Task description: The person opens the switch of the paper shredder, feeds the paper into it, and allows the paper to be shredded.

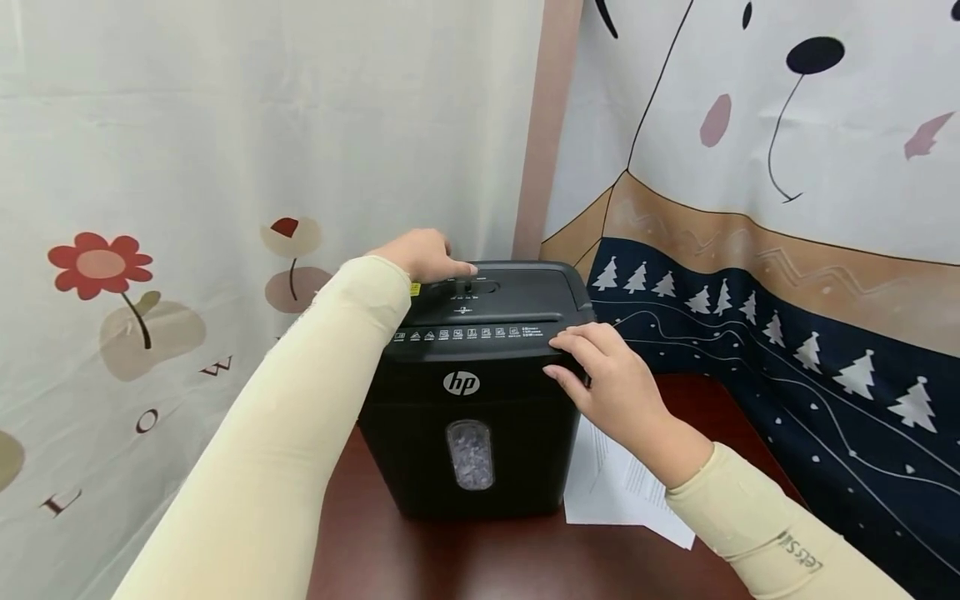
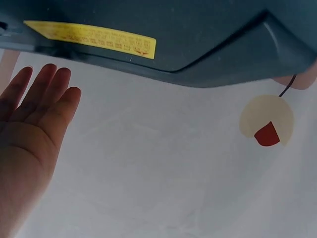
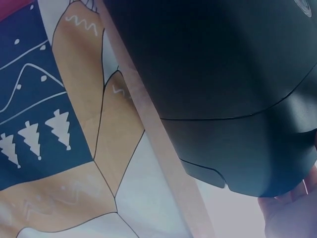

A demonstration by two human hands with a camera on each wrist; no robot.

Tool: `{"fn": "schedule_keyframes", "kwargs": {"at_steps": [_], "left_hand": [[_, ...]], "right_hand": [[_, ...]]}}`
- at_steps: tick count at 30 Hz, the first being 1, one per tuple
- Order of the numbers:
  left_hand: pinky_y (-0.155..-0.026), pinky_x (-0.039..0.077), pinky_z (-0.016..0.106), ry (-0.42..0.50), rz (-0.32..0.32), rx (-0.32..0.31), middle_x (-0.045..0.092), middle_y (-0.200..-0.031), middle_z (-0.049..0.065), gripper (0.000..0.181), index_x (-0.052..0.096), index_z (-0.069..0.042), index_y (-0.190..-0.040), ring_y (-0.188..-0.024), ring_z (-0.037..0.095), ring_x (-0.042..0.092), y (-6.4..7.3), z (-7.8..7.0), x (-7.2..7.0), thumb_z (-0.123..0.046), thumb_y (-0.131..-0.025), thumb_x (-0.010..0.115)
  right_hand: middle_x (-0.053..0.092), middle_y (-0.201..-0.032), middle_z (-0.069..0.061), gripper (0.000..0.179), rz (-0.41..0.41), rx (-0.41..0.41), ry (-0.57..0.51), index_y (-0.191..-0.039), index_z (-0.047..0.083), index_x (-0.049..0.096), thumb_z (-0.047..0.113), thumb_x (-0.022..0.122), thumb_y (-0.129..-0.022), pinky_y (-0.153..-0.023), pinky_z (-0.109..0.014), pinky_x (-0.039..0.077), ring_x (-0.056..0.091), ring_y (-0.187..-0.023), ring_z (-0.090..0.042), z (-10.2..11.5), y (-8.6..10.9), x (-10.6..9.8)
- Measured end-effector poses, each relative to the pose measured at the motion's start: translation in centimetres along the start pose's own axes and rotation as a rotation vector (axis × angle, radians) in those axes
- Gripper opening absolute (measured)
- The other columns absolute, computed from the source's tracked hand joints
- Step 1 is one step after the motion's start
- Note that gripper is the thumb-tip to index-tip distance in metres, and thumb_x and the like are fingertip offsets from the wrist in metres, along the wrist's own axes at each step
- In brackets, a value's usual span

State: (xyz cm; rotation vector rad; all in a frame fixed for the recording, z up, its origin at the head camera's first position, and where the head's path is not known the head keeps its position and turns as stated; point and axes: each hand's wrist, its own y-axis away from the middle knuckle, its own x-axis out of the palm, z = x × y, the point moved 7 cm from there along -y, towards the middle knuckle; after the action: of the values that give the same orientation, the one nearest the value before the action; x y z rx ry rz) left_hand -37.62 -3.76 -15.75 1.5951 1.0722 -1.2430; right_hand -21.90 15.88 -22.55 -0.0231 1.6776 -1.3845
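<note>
A black HP paper shredder (image 1: pixel 517 433) stands upright, its front window (image 1: pixel 471 455) showing paper shreds inside. My left hand (image 1: pixel 427 257) reaches over its far left top, the thumb at the small slide switch (image 1: pixel 468 287). In the left wrist view, the fingers of that left hand (image 2: pixel 37 119) extend straight beside the shredder's rear edge, near a yellow label (image 2: pixel 101 38). My right hand (image 1: pixel 611 383) rests on the shredder's front right corner, fingertips on the top and thumb against the front. The right wrist view catches only part of this right hand (image 3: pixel 292 213).
Printed paper sheets (image 1: pixel 618 483) lie to the right of the shredder on the reddish-brown table (image 1: pixel 457 567). A pale curtain with flowers (image 1: pixel 187 150) hangs behind. At the right is a cloth with a bear face and white trees (image 1: pixel 750 267).
</note>
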Motion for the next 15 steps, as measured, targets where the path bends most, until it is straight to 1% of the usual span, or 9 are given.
{"fn": "schedule_keyframes", "kwargs": {"at_steps": [7,12,15], "left_hand": [[-0.100,0.042,0.043,-0.019,0.010,-0.006,0.057,-0.129,0.014,0.065,0.056,-0.001,-0.126,-0.116,0.028,0.054,-0.39,-0.16,0.75,-0.056,-0.092,0.052],[-0.099,0.043,0.043,-0.050,0.009,-0.016,0.059,-0.127,0.012,0.062,0.061,-0.003,-0.117,-0.112,0.026,0.055,-0.55,-0.10,0.98,-0.059,-0.090,0.052],[-0.099,0.044,0.043,-0.076,0.010,-0.023,0.060,-0.126,0.011,0.058,0.064,-0.004,-0.112,-0.111,0.025,0.056,-0.63,-0.21,1.08,-0.057,-0.089,0.053]], "right_hand": [[0.064,-0.105,-0.012,0.032,-0.003,-0.002,-0.010,-0.106,0.005,0.069,0.014,0.081,-0.077,-0.079,-0.035,0.057,0.057,-0.096,-0.025,-0.01,0.03,-0.09],[0.064,-0.105,-0.012,0.033,-0.011,-0.013,-0.011,-0.105,0.004,0.069,0.015,0.082,-0.077,-0.078,-0.035,0.057,0.057,-0.095,-0.025,-0.05,-0.01,-0.14],[0.064,-0.105,-0.012,0.033,-0.014,-0.013,-0.014,-0.105,0.004,0.069,0.015,0.082,-0.077,-0.078,-0.035,0.057,0.057,-0.096,-0.025,-0.12,-0.07,-0.10]]}}
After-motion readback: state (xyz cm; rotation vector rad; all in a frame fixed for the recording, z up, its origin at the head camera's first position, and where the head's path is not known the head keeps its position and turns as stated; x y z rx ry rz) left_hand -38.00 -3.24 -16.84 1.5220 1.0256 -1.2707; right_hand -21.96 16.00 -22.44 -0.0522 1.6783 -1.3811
